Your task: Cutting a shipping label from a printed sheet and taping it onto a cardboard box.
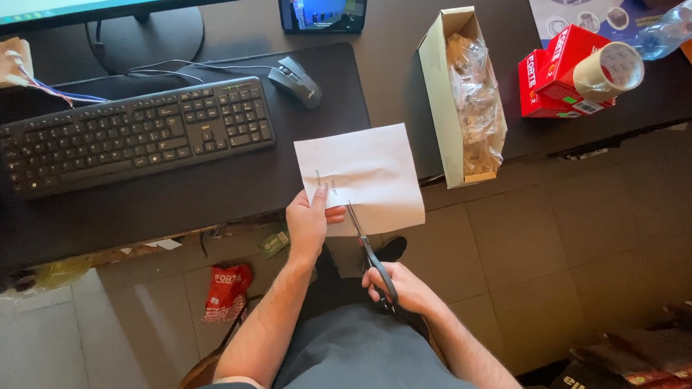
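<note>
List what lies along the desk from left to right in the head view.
Keyboard → mouse → white paper → open cardboard box → red boxes → tape roll → plastic bottle.

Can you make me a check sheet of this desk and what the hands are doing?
Surface: dark desk, mostly covered.
Job's things: white paper held at its lower left edge by the left hand; scissors in the right hand, blades at the paper's bottom edge.
Clutter: keyboard, mouse, phone, open box of plastic bags, red boxes, tape roll, bottle.
Fingers: both hands closed on their things.
Cables: several behind the keyboard.
Surroundings: tiled floor, red wrapper.
</note>
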